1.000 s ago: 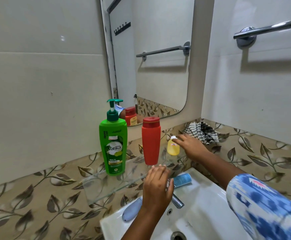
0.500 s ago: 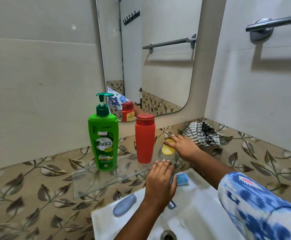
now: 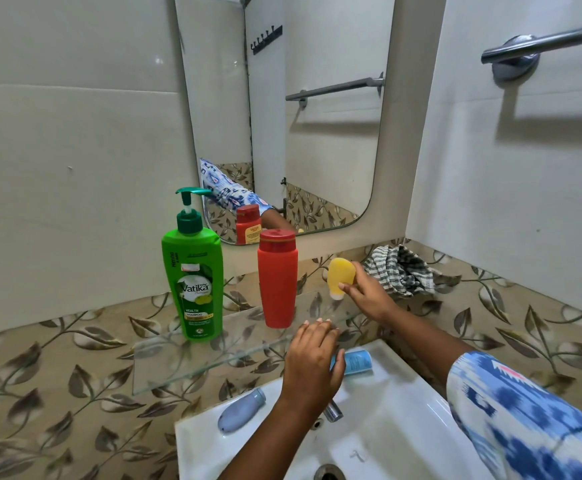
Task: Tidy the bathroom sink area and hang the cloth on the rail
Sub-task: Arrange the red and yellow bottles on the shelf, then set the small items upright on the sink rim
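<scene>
Nearest me, the sink [image 3: 403, 427] is not yet clear: a grey tube [image 3: 241, 409] lies on its left rim, and a blue tube [image 3: 357, 362] lies on the back rim by the tap [image 3: 332, 412]. My left hand [image 3: 312, 362] hovers over that blue tube, fingers loosely curled and touching it at most; I cannot tell whether it grips anything. Just beyond, on the glass shelf [image 3: 192, 362], the green bottle [image 3: 194, 282] and the red bottle [image 3: 277, 278] stand upright side by side, so I judge that part done. My right hand [image 3: 369, 294] is closed on the yellow bottle [image 3: 340, 277], held upside down above the shelf's right end, cap toward the glass, not yet set down. Behind it the cloth [image 3: 400, 273] sits crumpled in the corner, against the wall. Farthest off, up on the right wall, the rail [image 3: 546, 41] is bare. So I reckon I am about midway: the yellow bottle wants a place, the two tubes must come off the sink, and the cloth is still to hang.
</scene>
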